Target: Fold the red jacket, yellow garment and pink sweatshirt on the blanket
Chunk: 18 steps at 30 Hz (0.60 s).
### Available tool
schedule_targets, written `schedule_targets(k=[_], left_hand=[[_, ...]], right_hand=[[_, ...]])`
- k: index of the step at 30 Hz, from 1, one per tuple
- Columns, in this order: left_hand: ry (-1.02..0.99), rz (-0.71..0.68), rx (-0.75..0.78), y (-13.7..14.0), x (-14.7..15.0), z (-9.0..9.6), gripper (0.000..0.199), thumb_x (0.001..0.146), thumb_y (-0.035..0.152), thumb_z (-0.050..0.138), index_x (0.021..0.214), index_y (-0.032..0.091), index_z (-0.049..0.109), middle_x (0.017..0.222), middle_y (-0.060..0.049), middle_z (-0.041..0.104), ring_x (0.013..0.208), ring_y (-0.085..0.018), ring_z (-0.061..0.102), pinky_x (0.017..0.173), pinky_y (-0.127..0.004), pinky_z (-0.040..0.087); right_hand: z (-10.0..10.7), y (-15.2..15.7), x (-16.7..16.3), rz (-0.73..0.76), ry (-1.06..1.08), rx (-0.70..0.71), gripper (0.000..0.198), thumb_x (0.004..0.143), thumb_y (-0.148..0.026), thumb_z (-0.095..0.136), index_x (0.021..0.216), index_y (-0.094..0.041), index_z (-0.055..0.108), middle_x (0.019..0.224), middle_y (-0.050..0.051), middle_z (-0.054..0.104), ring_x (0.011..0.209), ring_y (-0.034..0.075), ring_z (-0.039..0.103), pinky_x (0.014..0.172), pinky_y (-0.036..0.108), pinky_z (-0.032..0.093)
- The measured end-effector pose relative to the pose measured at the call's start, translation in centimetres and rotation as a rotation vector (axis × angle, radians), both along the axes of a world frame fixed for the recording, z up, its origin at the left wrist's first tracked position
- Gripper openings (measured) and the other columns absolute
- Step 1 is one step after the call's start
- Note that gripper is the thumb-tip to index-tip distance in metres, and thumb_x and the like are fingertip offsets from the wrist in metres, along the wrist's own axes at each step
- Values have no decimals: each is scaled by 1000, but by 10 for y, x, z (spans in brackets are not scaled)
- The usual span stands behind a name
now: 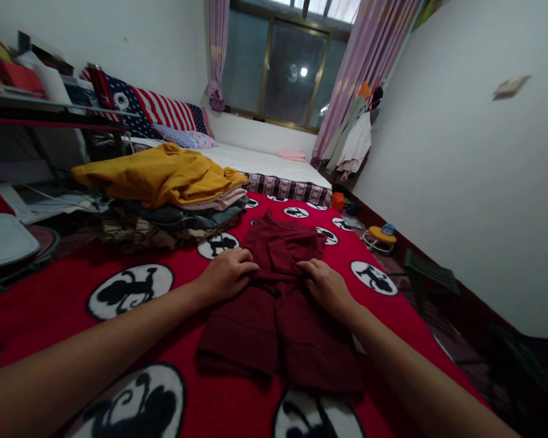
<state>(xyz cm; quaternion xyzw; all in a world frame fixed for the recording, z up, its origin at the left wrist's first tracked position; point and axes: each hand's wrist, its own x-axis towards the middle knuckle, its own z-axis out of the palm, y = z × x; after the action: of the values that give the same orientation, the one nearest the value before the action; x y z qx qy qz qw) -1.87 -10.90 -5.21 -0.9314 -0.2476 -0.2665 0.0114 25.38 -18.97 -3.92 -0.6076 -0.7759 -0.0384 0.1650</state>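
Note:
Maroon overalls (285, 249) lie spread on a red blanket (95, 365) printed with black-and-white round cartoon patches. Their two wide short legs point toward me, and the bib with its pocket lies away from me. At the left side of the waist, my left hand (228, 274) has its fingers closed on the fabric. My right hand (326, 286) pinches the opposite side, its fingertips curled over the cloth. Left of the overalls sits a pile of folded clothes (173, 213), topped by a mustard-yellow garment (164, 173).
Behind the blanket stands a white-covered bed (260, 159) with a pillow (185, 137). A cluttered desk (55, 109) is at the left, near a white chair seat (7, 240). Along the right wall are a yellow stool (380, 235) and a dark folding stool (432, 271).

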Motion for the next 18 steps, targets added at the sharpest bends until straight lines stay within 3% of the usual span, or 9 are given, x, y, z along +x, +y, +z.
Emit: schedule_targets(k=[3,6,10,13,16,18], left_hand=[[-19,16,63,-6,1,15,22,81,13,54,95,19,71,93,-7,64,87,-21,59,78,-33,45],[-75,-19,3,-25,-8,38,18,82,18,56,93,18,70,91,-6,65,87,-20,60,80,-31,44],[112,-157,-285,-50,-22,57,14,84,29,61,81,20,71,79,-2,66,72,-14,60,67,-24,43],[127,-180,-407,-52,-18,56,28,89,40,57,76,19,72,79,-3,67,71,-13,61,65,-22,44],[23,-156,-324,-37,3,41,31,95,39,48,101,21,73,107,-6,68,93,-16,64,83,-24,47],[49,-123,-267,-21,20,27,41,96,43,46,128,23,61,134,-9,57,118,-20,57,101,-31,42]], right_hand=[[9,-1,-2,-1,70,109,35,82,-9,47,110,-19,66,103,7,64,94,21,62,81,31,48],[27,-24,-2,44,165,202,30,79,-11,52,104,-19,67,95,5,64,85,18,62,76,29,47],[44,-64,-6,188,148,-27,15,84,-24,60,94,-23,70,91,3,66,81,16,62,72,27,47],[44,-70,-9,214,215,-81,21,90,-39,58,98,-25,71,110,5,66,99,18,62,85,29,49],[32,-48,-9,149,269,49,33,96,-40,46,119,-24,65,130,7,59,120,19,55,102,34,44],[18,-26,-7,119,193,61,42,97,-41,44,134,-24,55,145,9,49,133,22,45,111,40,36]])
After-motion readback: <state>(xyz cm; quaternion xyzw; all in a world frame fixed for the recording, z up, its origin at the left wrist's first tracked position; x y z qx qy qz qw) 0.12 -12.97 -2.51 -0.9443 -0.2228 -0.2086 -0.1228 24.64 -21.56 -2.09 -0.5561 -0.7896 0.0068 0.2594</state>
